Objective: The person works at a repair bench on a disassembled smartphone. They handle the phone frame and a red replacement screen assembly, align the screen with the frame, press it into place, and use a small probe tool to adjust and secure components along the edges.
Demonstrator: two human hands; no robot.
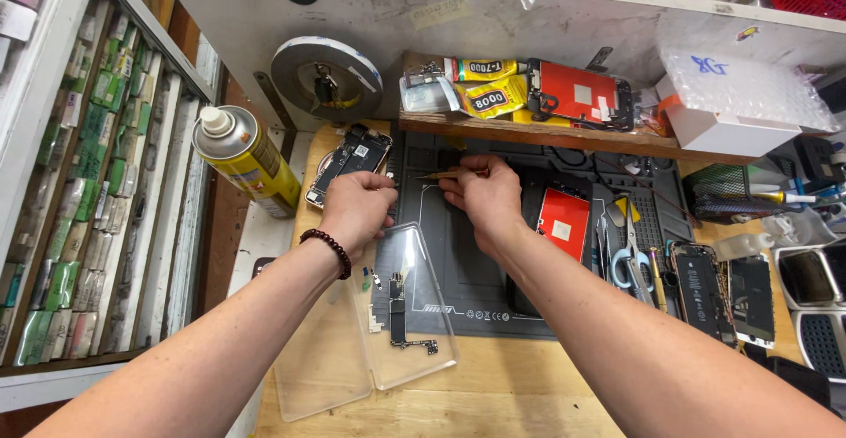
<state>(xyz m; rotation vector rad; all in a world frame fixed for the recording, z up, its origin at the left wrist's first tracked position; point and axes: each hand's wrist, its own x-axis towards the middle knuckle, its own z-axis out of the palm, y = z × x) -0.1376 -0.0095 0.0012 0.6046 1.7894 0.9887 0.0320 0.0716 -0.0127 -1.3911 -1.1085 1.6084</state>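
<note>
My left hand rests at the left edge of the dark work mat, its fingertips pinched near a tiny part I cannot make out. My right hand grips thin tweezers whose tip points left toward the left hand. An opened phone body lies just beyond the left hand. A long narrow circuit board lies on a clear plastic cover near my left forearm, which wears a dark bead bracelet.
A yellow spray can leans at the left by a tape reel. Red-backed screen panels and glue tubes sit on and under the wooden shelf. Scissors and opened phones lie to the right.
</note>
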